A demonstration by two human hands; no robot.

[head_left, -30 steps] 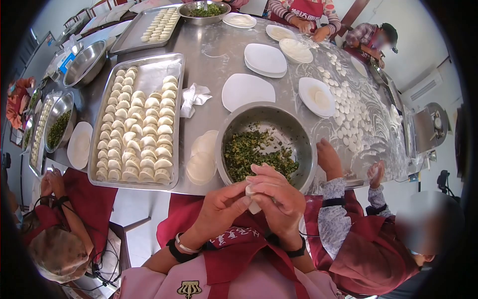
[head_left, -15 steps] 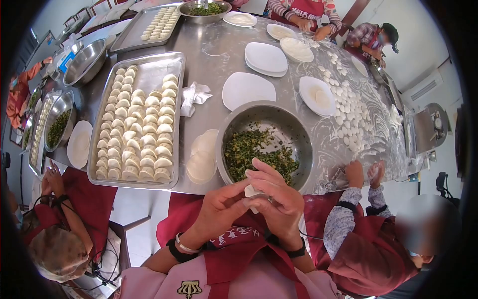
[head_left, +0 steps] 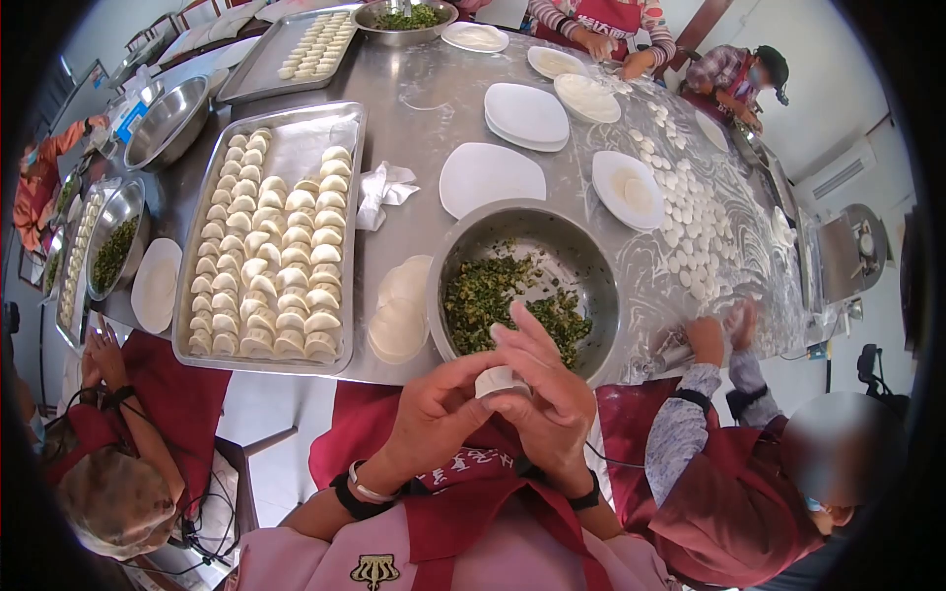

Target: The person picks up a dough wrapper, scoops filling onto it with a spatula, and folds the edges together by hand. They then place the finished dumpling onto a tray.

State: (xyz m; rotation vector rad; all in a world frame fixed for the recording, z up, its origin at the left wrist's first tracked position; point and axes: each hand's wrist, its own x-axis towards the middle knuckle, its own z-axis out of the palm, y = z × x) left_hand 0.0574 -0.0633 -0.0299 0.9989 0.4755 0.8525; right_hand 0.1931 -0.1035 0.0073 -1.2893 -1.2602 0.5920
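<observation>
Between my two hands, just in front of the near rim of a steel bowl, is a pale folded dumpling. My left hand grips its left side with fingers and thumb. Around its right side are the thumb and fingers of my right hand, some fingertips raised over the bowl. The steel bowl holds chopped green and yellow filling. Left of it, round dough wrappers overlap on the table. A metal tray farther left carries rows of folded dumplings.
White plates and a crumpled tissue lie beyond the bowl. Flat dough rounds spread over the floured steel table. Co-workers sit close on the left and right, one with hands at the table edge; others work farther away.
The dumpling now shows its rounded side between my hands, and my right fingers have lifted slightly. The right co-worker's hands have shifted at the table edge.
</observation>
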